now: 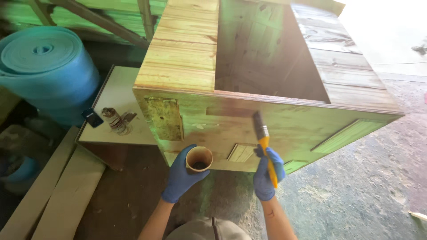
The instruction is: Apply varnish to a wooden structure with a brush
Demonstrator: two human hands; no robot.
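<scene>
There is only one view, from a camera on the person's head. It looks steeply down and forward, toward 12 o'clock, and stands close to the wooden box (pixel 267 89). The floor (pixel 369 178) is at 4 o'clock, a blue roll (pixel 49 66) at 10 o'clock.

A rough concrete floor (pixel 382 178) carries the wooden cabinet (pixel 284 129) and planks (pixel 58 195).
</scene>
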